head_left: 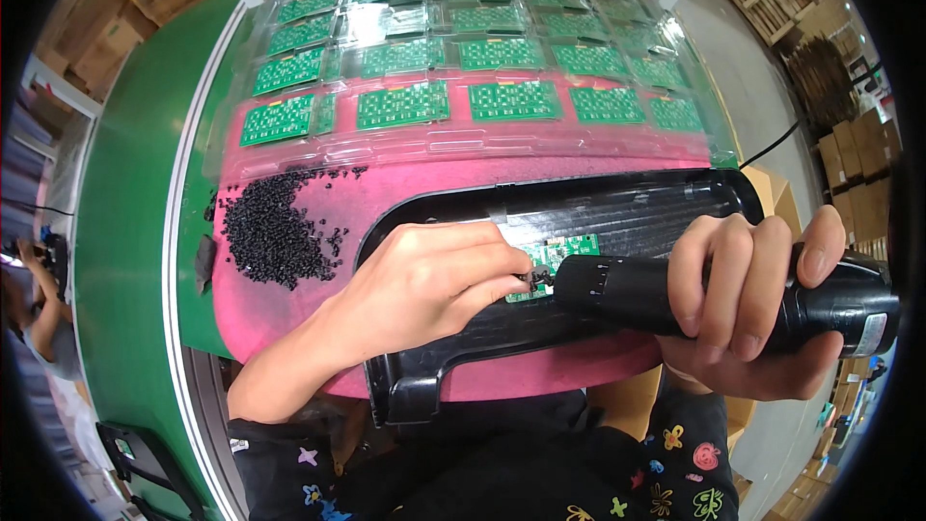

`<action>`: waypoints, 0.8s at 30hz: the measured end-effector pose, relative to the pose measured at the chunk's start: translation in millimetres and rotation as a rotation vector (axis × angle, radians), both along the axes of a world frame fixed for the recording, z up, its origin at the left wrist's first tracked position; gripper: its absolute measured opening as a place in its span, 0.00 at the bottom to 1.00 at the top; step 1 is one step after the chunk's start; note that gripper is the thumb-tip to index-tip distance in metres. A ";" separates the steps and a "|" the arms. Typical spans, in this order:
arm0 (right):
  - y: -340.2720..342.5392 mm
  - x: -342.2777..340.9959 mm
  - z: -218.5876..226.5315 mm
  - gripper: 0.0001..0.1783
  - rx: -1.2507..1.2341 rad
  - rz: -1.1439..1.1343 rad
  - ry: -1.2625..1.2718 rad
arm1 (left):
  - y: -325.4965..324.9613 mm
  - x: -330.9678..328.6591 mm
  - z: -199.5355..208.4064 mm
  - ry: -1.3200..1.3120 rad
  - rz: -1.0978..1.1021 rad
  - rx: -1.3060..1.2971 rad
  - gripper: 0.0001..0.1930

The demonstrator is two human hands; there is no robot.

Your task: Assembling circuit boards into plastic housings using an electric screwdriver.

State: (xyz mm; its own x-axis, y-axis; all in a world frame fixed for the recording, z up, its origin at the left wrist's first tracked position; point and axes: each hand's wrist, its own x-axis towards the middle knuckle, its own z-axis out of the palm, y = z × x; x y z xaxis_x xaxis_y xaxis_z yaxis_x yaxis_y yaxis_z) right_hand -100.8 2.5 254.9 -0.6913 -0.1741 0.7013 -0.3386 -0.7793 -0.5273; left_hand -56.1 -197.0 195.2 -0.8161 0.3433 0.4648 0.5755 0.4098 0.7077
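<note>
My right hand is wrapped round a black electric screwdriver, which lies nearly level with its nose pointing left. In front of that nose, the thumb and fingertips of my left hand pinch a small dark piece, too small to make out fully. Just beneath the fingertips and the nose is a green circuit board, partly covered by them. It lies inside a long black plastic housing with raised walls. Left of the housing, many tiny black screw-like pieces form a loose pile.
A pink mat lies under the housing and the pile. Behind them, clear plastic trays hold rows of green circuit boards. A green surface with a white edge runs along the left. Cardboard boxes stand at right.
</note>
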 end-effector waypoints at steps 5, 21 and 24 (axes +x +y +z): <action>8.3 -1.1 3.8 0.20 0.008 0.059 0.027 | -1.2 1.8 0.0 -0.037 0.006 -0.054 0.07; 35.8 -45.7 -17.2 0.19 0.480 -0.071 -0.103 | -1.8 -0.5 1.7 -0.148 -0.038 -0.258 0.07; 34.5 -44.9 -16.2 0.18 0.504 -0.099 -0.137 | -3.0 0.1 -1.2 -0.199 -0.028 -0.211 0.07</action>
